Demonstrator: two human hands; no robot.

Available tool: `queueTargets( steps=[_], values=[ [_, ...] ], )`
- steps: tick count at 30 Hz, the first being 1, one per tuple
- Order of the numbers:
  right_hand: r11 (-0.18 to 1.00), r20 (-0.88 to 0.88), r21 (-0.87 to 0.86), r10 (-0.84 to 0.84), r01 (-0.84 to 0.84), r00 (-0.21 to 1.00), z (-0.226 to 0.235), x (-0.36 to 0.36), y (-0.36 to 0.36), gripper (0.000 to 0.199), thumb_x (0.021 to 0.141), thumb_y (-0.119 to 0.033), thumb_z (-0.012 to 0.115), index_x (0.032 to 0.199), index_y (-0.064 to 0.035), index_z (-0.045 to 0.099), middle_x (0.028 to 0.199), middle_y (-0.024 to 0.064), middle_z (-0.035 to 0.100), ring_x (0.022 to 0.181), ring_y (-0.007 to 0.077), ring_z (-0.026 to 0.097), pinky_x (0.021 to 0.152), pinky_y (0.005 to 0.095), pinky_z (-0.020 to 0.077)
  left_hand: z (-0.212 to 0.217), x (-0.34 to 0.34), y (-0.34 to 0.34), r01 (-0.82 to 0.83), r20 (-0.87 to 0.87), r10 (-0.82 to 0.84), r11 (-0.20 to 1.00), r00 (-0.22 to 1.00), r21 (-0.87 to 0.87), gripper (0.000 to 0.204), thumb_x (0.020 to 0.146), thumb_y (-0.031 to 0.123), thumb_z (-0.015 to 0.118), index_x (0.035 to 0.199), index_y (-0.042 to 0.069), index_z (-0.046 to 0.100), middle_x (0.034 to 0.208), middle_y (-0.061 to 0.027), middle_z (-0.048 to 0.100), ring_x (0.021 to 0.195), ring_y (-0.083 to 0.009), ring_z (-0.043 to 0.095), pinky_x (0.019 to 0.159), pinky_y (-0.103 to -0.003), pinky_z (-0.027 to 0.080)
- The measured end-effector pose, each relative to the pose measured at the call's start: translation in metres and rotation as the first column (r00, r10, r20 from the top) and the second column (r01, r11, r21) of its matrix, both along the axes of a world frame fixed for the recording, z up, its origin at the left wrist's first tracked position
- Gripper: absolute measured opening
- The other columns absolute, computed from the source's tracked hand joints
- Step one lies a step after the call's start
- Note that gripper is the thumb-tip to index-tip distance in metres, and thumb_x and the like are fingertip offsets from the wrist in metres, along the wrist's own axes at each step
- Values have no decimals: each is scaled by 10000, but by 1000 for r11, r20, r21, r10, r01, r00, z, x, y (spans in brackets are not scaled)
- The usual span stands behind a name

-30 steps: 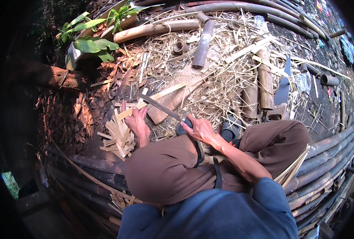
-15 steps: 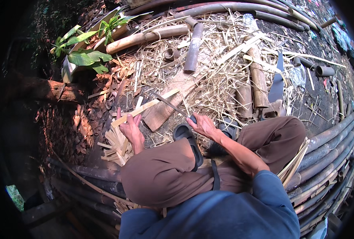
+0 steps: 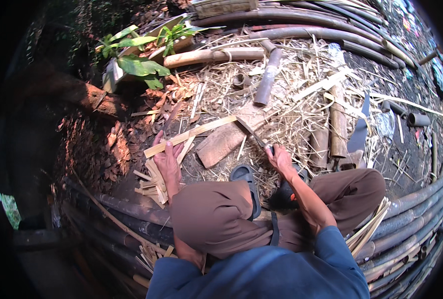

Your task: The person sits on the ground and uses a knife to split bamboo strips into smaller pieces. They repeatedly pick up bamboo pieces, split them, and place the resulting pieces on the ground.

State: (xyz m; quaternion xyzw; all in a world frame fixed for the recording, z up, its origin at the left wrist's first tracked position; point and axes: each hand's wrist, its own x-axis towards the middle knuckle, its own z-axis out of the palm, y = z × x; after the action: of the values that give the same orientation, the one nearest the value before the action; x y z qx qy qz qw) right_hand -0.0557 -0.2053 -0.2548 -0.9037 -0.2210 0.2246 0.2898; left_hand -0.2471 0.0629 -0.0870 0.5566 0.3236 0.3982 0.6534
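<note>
My left hand (image 3: 167, 162) is closed around the near end of a flat, pale bamboo strip (image 3: 194, 133), thumb on top. The strip slants away to the right, over a wooden board (image 3: 216, 148) on the ground. A knife (image 3: 254, 132) is gripped by its dark handle in my right hand (image 3: 281, 160), in front of my sandalled feet. Its narrow blade points up and left, and the tip meets or overlaps the strip's far end; whether they touch I cannot tell. Beside my left knee lies a pile of short bamboo strips (image 3: 154, 183).
Bamboo shavings (image 3: 296, 107) litter the ground ahead. A bamboo tube (image 3: 268, 79) rests on the board's far end. To the right are bamboo pieces (image 3: 337, 129) and a saw-like grey blade (image 3: 361, 124). Bamboo poles (image 3: 406, 202) lie at right; leafy plants (image 3: 140, 65) grow far left.
The knife has gone from crossing the strip partway along to the strip's far end. My left hand keeps hold of the strip. The whole view has shifted, so the surroundings appear farther right and lower.
</note>
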Motion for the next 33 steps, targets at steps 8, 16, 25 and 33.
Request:
queueTargets(
  steps=[8,16,25,33],
  values=[
    [837,348,212,418,-505,839,114,-2,48,461,934,-518,545,1112,-98,611,931,183,639,904,351,623,862,478,468,34,-34,22,392,133,-381,918,915,-62,481,978,89,544,1404,34,329,1078,-279,658,981,-335,692,868,-434,595],
    [917,89,172,350,-360,933,95,-27,31,538,934,-541,540,714,-53,594,621,173,570,629,398,574,569,475,420,24,-25,14,402,-120,-407,913,905,-68,460,963,71,551,1387,14,381,1019,-231,682,932,-284,708,825,-385,613],
    [972,-10,215,103,-98,995,44,-9,-11,439,990,-392,539,836,10,622,596,145,495,558,200,439,540,381,383,-43,-64,112,155,-462,-81,980,883,126,564,942,409,612,1340,30,487,1112,-215,662,964,-279,680,850,-373,532],
    [977,-156,209,64,-30,986,55,-42,-10,452,1033,-349,459,792,26,533,609,41,386,581,130,354,524,337,317,-200,-148,100,329,-936,350,879,42,344,337,843,161,659,1134,14,573,1040,-242,649,1005,-401,629,880,-503,483]
  ],
)
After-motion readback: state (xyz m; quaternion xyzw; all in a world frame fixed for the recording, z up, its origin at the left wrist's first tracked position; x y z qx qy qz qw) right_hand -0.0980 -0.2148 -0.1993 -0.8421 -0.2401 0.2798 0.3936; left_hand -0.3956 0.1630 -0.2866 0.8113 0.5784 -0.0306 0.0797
